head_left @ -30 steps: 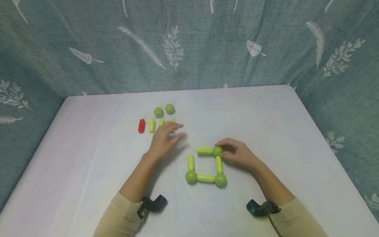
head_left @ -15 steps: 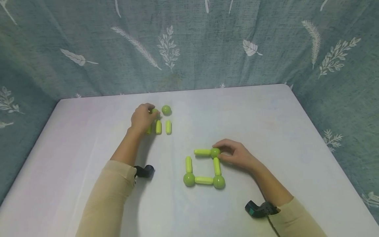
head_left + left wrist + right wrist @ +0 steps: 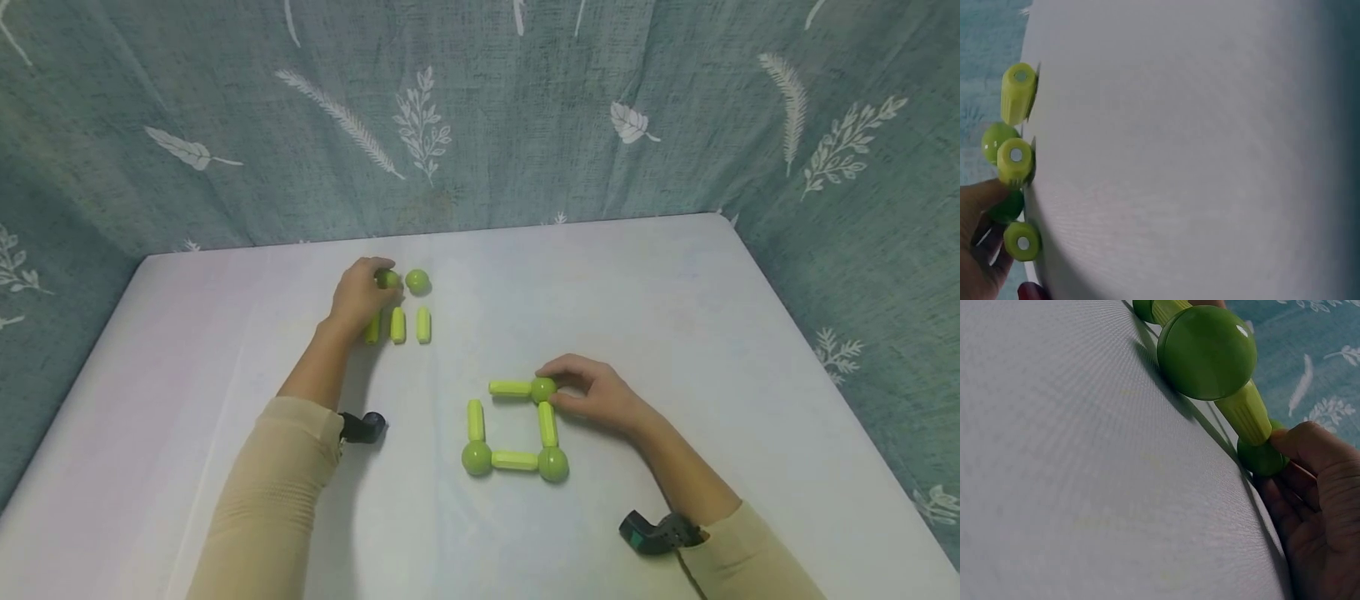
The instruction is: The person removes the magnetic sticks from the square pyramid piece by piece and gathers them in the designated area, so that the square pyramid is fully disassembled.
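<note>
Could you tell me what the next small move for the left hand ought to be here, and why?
Probably lift the loose green ball that the left hand grips and carry it to the square's open corner. The square has balls at three corners only; the left rod and top rod end bare there, while the right hand holds the top-right ball.
</note>
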`<state>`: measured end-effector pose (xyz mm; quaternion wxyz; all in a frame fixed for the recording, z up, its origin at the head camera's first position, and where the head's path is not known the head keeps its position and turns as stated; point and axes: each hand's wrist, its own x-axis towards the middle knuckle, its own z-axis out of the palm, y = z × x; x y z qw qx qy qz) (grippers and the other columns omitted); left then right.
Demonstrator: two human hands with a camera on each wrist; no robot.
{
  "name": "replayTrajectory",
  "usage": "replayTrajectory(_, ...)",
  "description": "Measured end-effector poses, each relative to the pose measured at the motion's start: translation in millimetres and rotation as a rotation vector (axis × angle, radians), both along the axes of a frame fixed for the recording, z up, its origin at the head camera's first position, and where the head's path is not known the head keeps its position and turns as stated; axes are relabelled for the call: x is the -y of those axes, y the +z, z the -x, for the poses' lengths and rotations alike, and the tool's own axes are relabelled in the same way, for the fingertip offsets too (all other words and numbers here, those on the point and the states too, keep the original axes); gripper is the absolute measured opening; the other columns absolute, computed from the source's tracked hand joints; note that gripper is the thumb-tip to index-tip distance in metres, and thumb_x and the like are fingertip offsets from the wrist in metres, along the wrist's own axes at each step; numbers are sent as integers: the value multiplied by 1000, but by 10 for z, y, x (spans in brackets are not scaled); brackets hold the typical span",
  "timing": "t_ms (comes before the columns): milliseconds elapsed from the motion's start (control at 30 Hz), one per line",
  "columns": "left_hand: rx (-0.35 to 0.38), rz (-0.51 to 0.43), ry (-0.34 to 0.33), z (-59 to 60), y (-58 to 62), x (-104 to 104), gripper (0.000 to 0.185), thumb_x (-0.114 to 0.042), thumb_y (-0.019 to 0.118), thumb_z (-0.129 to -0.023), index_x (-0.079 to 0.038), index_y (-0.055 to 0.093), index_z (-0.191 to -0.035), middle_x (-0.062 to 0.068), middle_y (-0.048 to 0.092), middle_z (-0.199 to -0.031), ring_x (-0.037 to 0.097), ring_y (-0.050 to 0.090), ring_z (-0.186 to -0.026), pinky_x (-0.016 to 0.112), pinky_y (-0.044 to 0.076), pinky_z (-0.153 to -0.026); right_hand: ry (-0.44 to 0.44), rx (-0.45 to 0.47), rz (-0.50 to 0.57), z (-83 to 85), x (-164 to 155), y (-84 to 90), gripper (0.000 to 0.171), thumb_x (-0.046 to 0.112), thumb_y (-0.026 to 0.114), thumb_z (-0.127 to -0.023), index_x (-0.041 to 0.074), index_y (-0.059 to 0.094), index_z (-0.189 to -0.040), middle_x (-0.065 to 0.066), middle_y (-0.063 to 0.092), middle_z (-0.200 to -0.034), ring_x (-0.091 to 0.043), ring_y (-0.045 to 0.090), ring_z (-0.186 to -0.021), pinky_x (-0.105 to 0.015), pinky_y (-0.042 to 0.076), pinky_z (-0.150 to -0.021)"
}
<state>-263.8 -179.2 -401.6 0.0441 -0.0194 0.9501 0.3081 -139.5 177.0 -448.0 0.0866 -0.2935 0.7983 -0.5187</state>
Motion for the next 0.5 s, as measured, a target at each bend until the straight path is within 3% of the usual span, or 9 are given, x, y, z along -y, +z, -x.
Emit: replayTrajectory(500, 4, -58, 43, -31, -25, 77, 62, -17, 68, -87, -5, 40, -141, 20, 38, -141, 38, 42, -128, 50, 35, -105, -6, 2, -12, 0, 4, -5, 33, 2, 70, -83, 2, 62, -115, -11, 63, -115, -10, 58, -106, -27, 45, -97)
